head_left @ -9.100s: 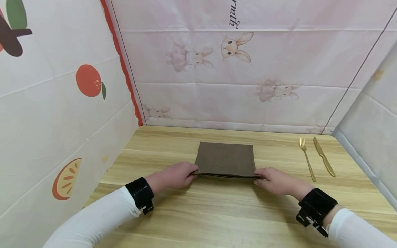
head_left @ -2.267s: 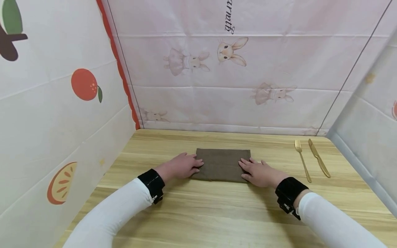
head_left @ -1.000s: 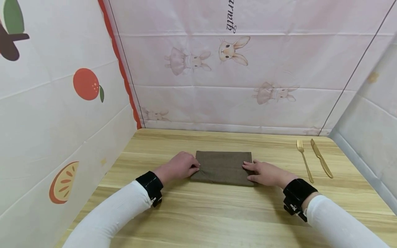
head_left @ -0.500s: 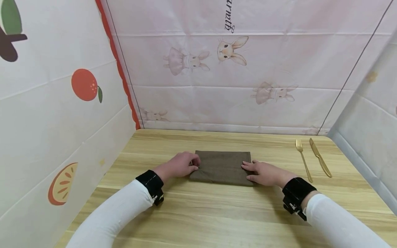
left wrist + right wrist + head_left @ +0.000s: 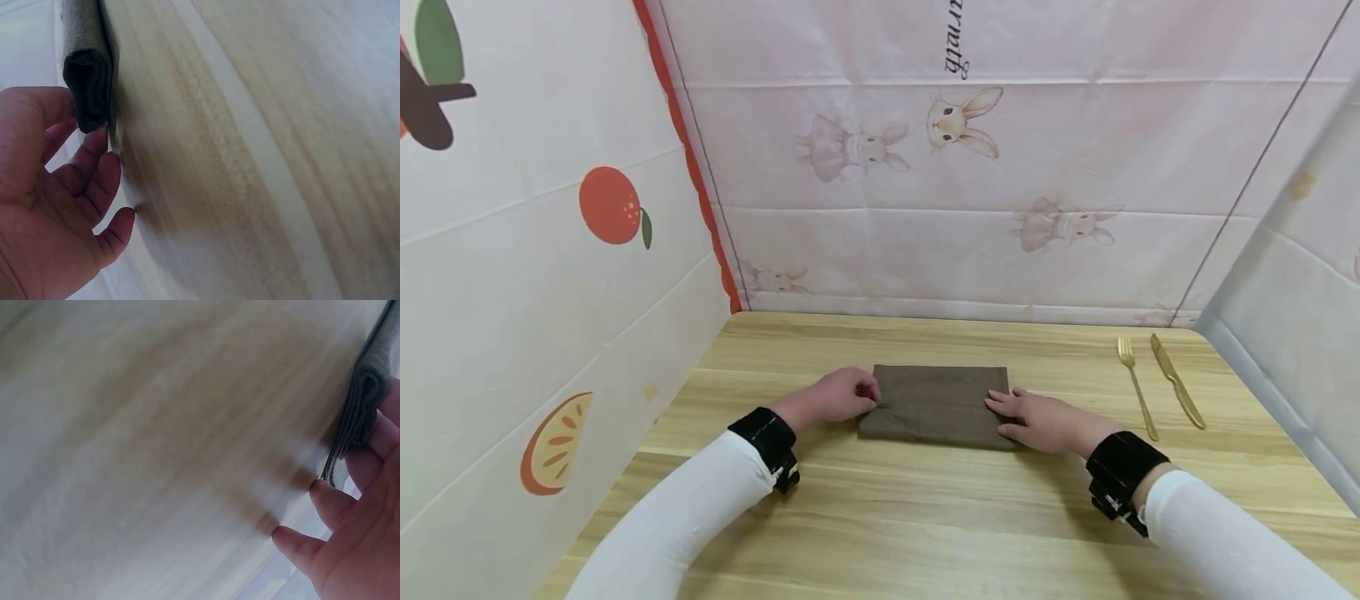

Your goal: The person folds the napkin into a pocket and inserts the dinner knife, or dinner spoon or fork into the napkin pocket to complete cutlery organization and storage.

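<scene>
A dark brown cloth napkin (image 5: 936, 404), folded into a flat rectangle, lies on the table in the head view. At its left edge my left hand (image 5: 838, 394) pinches the cloth with bent fingers, and a small crease runs from there. In the left wrist view, the thumb and fingers of the left hand (image 5: 56, 187) are at the napkin's (image 5: 87, 69) folded end. My right hand (image 5: 1045, 419) rests on the right edge, fingers extended over the cloth. Stacked layers of the napkin (image 5: 359, 412) show beside the right hand (image 5: 356, 531) in the right wrist view.
A gold fork (image 5: 1137, 387) and a gold knife (image 5: 1177, 381) lie side by side on the wooden table (image 5: 925, 525) at the right. Behind stands a pink rabbit-print sheet (image 5: 1000, 183); a fruit-print sheet (image 5: 512, 292) borders the left.
The napkin was folded over to a shallower rectangle since the earliest frame. Both hands lay flat on it 2.3 seconds ago; the left fingers have since bent at its left edge. The right hand barely moved lately.
</scene>
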Motion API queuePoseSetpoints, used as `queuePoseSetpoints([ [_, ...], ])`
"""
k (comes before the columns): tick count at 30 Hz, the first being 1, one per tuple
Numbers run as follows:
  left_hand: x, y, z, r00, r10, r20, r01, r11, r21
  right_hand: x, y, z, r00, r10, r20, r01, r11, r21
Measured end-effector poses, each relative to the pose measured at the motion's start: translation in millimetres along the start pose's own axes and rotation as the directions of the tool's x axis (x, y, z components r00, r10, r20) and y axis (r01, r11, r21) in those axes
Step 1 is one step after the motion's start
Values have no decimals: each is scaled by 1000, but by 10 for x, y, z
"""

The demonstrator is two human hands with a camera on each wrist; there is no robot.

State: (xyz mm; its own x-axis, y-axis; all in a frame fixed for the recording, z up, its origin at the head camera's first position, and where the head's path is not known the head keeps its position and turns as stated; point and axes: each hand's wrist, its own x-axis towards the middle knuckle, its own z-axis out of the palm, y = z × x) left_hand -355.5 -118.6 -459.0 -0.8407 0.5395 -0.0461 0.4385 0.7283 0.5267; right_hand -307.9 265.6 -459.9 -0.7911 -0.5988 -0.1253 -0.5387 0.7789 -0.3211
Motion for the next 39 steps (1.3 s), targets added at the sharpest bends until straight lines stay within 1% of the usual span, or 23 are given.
queuePoseSetpoints([
  [5,-4,2,-10,998,-50,26,52,997,-60,-13,-12,-3,1000,-2,-3,2,1000,10],
  [8,5,7,-16,997,-74,36,77,995,-69,-18,-24,-16,1000,1,0,-1,1000,12],
  [11,8,-11,-22,998,-56,34,56,998,-16,-20,-37,-28,1000,1,-7,-1,1000,7],
  [15,-5,-34,-27,999,7,40,-11,995,100,-9,-40,-40,1000,4,-24,-4,1000,0],
  [16,-11,-34,-33,999,12,48,-18,993,119,0,-34,-44,999,5,-32,-5,1000,-4],
  [18,-16,-25,-55,998,10,66,-19,991,136,21,-16,-66,999,12,-53,-12,1000,-1],
  [22,9,5,-151,995,-39,88,30,995,100,111,52,-176,993,46,-112,-42,998,39],
  [24,50,12,-214,994,-70,80,64,995,78,175,87,-272,990,57,-130,-49,997,64],
  [26,106,14,-280,993,-99,66,95,994,59,254,126,-376,989,69,-132,-59,995,82],
  [29,209,0,-349,989,-138,56,136,990,37,365,164,-520,991,80,-105,-71,993,90],
  [31,281,-7,-373,987,-152,55,150,988,42,435,187,-579,991,109,-78,-100,989,109],
  [35,420,-27,-357,984,-171,58,167,983,75,564,219,-615,988,147,-42,-141,982,127],
  [39,519,-15,-341,978,-198,66,191,976,101,679,219,-603,984,177,-20,-172,974,148],
])
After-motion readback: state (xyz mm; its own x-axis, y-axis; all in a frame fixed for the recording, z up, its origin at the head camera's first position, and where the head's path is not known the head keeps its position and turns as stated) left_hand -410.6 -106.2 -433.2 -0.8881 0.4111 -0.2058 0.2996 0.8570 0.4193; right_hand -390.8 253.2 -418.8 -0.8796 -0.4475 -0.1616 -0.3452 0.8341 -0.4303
